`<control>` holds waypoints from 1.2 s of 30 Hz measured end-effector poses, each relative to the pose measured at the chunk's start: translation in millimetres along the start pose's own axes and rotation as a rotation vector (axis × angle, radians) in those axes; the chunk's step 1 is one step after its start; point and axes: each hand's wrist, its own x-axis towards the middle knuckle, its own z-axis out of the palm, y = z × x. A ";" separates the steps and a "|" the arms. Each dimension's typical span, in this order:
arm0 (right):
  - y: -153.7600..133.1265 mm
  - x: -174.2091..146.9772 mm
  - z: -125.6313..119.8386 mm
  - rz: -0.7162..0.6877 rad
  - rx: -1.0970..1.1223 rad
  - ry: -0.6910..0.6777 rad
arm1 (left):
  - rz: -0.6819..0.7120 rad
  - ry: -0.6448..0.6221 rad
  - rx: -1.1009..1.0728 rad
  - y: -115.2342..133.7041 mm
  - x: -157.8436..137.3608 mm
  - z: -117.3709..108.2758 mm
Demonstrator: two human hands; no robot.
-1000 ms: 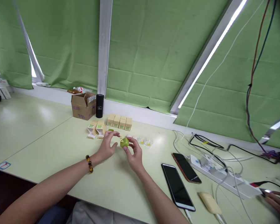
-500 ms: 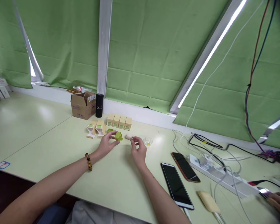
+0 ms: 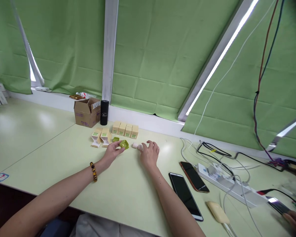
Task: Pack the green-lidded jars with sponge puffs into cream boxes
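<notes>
My left hand [image 3: 113, 150] is closed around a small green case [image 3: 124, 144], its hollow side turned up towards me. Just behind it on the table lies another green piece [image 3: 115, 139]. My right hand [image 3: 150, 154] hovers low over the table, fingers bent and apart, with nothing visible in its grasp. Next to its thumb are two small pale pink pieces [image 3: 135, 145], the nearer almost touching the fingers. The clear plastic pieces behind my right hand are mostly hidden by it.
Two opened small cartons [image 3: 105, 138] and a row of several closed ones [image 3: 125, 129] stand behind. Farther back are a cardboard box [image 3: 87, 115] and a black bottle [image 3: 104, 112]. Phones [image 3: 185, 196], a power strip [image 3: 232, 184] and cables lie right, near another person's hand [image 3: 294, 219].
My right hand has moved slightly right and spread its fingers; a second pale pink piece now lies beside its thumb. My left hand has tilted the green case, showing its inside.
</notes>
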 end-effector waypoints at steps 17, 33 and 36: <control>-19.1 6.4 -20.5 0.200 0.983 -0.082 | 0.074 0.111 0.019 4.7 -0.4 1.3; -49.3 -22.1 -37.6 0.415 1.985 -0.392 | 0.119 0.058 0.089 6.3 -1.4 -0.1; -50.0 -22.9 -40.7 0.423 2.002 -0.395 | 0.129 0.039 0.106 9.4 -3.7 1.3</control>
